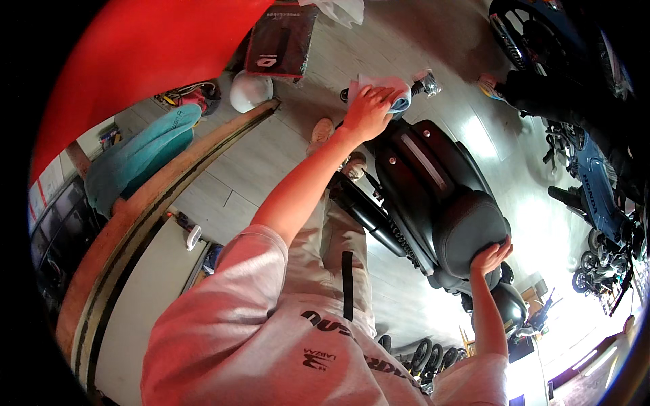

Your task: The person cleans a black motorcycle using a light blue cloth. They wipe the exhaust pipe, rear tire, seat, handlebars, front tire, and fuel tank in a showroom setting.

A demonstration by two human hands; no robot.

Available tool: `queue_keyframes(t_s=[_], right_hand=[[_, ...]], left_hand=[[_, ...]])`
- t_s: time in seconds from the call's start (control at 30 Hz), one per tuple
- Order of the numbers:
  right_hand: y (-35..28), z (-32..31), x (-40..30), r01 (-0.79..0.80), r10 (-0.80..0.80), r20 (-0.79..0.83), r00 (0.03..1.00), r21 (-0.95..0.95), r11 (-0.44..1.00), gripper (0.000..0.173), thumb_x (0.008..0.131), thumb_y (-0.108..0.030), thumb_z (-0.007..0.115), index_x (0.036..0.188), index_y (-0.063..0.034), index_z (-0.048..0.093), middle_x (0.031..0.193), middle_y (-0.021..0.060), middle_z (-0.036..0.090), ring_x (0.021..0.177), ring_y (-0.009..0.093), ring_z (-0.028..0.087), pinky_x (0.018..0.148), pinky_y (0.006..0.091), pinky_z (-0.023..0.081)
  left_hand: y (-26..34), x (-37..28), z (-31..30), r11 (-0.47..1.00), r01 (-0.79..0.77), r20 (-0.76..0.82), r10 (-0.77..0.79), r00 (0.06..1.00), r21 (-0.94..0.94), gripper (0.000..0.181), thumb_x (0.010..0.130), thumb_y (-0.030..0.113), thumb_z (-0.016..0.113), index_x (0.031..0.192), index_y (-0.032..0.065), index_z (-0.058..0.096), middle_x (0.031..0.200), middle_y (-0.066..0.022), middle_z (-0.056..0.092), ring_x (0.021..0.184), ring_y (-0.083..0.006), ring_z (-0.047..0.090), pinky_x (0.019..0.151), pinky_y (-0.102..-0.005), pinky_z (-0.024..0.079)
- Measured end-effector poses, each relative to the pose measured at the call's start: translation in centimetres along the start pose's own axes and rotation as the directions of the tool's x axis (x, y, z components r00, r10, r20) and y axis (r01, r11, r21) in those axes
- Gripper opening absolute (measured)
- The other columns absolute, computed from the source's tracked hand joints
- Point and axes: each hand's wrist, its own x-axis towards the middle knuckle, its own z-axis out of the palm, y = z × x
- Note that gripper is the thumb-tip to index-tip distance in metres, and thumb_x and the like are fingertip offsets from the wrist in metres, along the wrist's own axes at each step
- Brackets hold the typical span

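Note:
My left hand [369,109] presses a folded light-coloured cloth [401,94] onto the rear end of a black motorcycle [424,157], beside a rear indicator wrapped in clear plastic [431,83]. The cloth hides the part under it. My right hand [491,258] rests with its fingers spread on the edge of the black padded seat [464,231]. Between the hands lies the black rear bodywork, with a pale strip and two shiny bolts. A black exhaust silencer [373,218] runs along the side nearest my legs.
At left are a curved wooden edge [152,203], a teal cloth [142,152] and a white helmet-like round object [251,91]. A flat dark package [281,40] lies ahead. Another person's shoe [490,87] and a blue motorcycle [596,188] are at right. Several tyres [421,355] stand behind.

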Motion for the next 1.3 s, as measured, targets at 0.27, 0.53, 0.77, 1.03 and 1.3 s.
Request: queue_keyframes(t_s=[0.27,0.53,0.77,1.03,1.3], right_hand=[[-0.6,-0.2,-0.1,0.018,-0.018,-0.004,1.0,-0.01,1.0,0.061,0.092,-0.047,0.027,0.129,-0.002,0.044,0.131,0.0257,0.038,0.123,0.041,0.036,0.104,0.0466,0.026],[-1.1,-0.4,0.1,0.024,-0.024,-0.004,1.0,-0.036,0.999,0.061,0.093,-0.048,0.026,0.128,-0.0011,0.044,0.129,0.0234,0.04,0.121,0.039,0.038,0.103,0.0454,0.028],[-0.6,-0.3,0.0,0.013,-0.012,0.017,1.0,-0.091,0.996,0.066,0.092,-0.052,0.023,0.128,-0.0004,0.044,0.129,0.0244,0.041,0.123,0.04,0.036,0.105,0.0462,0.025],[-0.1,-0.7,0.1,0.008,0.002,0.08,0.997,-0.124,0.992,0.059,0.093,-0.043,0.023,0.13,-0.0022,0.043,0.135,0.0259,0.035,0.126,0.041,0.033,0.106,0.0473,0.024],[-0.6,-0.5,0.2,0.009,-0.002,0.062,0.998,-0.124,0.992,0.063,0.092,-0.049,0.024,0.129,-0.0019,0.044,0.132,0.0256,0.038,0.122,0.041,0.037,0.103,0.048,0.027]], left_hand=[[-4.8,0.5,-1.7,0.956,0.283,0.278,-0.252,0.927,-0.077,0.026,0.083,0.025,0.058,0.095,0.0016,0.061,0.097,-0.0182,0.062,0.091,-0.0359,0.059,0.077,-0.0453,0.048],[-13.2,-4.7,-1.8,0.578,0.801,0.331,-0.734,0.593,-0.154,0.05,0.089,0.043,0.046,0.087,-0.0047,0.061,0.084,-0.0265,0.062,0.084,-0.0402,0.062,0.071,-0.0479,0.046],[-9.9,-0.8,-1.3,0.493,0.683,0.389,-0.574,0.721,-0.539,0.046,0.09,0.039,0.048,0.103,-0.0032,0.061,0.082,-0.017,0.065,0.081,-0.0214,0.063,0.073,-0.0386,0.046],[-8.0,-3.2,-0.9,0.565,0.765,0.481,-0.601,0.639,-0.311,0.049,0.088,0.043,0.049,0.085,-0.0054,0.059,0.08,-0.0259,0.061,0.084,-0.0335,0.063,0.072,-0.0418,0.045],[-12.8,-5.7,-6.0,0.632,0.666,0.104,-0.69,0.716,-0.397,0.042,0.089,0.032,0.053,0.075,-0.0076,0.058,0.068,-0.0271,0.057,0.066,-0.0344,0.063,0.058,-0.0447,0.043]])
